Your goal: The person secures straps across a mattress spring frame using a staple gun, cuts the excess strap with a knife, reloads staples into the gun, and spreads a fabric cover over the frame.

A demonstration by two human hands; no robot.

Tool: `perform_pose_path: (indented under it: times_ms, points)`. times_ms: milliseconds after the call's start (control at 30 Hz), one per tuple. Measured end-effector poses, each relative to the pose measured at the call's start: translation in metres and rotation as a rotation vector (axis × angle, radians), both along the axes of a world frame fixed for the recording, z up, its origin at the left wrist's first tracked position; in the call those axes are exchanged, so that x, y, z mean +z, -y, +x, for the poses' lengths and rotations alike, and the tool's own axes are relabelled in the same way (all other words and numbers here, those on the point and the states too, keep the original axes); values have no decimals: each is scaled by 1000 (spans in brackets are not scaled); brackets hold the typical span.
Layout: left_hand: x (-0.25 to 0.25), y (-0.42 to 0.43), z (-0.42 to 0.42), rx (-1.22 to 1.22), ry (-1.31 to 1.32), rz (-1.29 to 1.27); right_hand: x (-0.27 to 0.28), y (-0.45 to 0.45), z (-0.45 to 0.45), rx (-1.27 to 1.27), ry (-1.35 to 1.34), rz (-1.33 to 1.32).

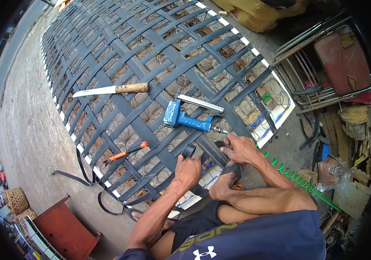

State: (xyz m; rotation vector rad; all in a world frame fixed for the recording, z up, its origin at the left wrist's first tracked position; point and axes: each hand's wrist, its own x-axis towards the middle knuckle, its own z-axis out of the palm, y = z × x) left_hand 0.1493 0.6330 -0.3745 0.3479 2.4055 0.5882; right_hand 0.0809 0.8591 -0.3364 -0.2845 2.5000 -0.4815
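Observation:
Black rubber straps (142,125) are woven across a white-edged frame full of coil springs. My left hand (188,170) is closed on a black strap near the frame's near end. To its right, my right hand (240,148) is closed round a black strap beside my bare foot (222,185). Just above my hands lies a blue staple gun (192,122) on the straps. A knife (111,89) with a wooden handle rests farther up. Orange-handled pincers (126,153) lie on the straps to the left of my hands.
A green coiled hose (302,180) runs off to the lower right. Metal chairs (341,63) and wood scraps (358,143) are at the right. At lower left stand a red metal piece (66,229) and a wicker basket (16,200). Loose straps (79,175) trail on the concrete.

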Motion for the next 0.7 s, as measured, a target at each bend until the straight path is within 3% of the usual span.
perform_pose_path:
  times_ms: [33,167,233,367,433,533,633,700]
  points:
    - [6,9,-5,-97,7,59,8,7,-10,84,189,141]
    - [22,26,-19,-34,36,304,-31,6,-13,200,155,177]
    - [38,31,-30,6,36,352,-17,-10,-27,283,164,120]
    - [51,52,-50,174,-249,443,39,-116,-98,44,35,213]
    - [51,67,-53,260,-233,437,67,-131,-103,57,135,214]
    - [49,76,-52,388,-177,405,59,-115,-95,33,-72,184]
    - [39,60,-37,335,-251,479,96,-78,-115,190,-96,284]
    - [22,38,-23,139,-279,212,105,-68,-118,250,-96,308]
